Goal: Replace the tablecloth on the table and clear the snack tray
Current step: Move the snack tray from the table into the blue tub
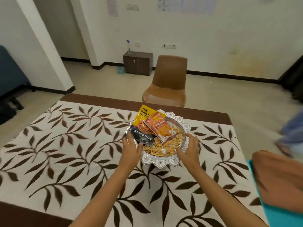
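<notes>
Now both hands on snack tray (159, 162)

I am wearing the only camera on my head; it is looking forward and down, close over the table (213, 114), taking in the far wall (213, 38).

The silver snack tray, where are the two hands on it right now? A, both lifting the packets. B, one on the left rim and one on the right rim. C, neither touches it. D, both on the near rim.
B: the left hand grips the silver snack tray at its left rim and the right hand at its right rim.
</notes>
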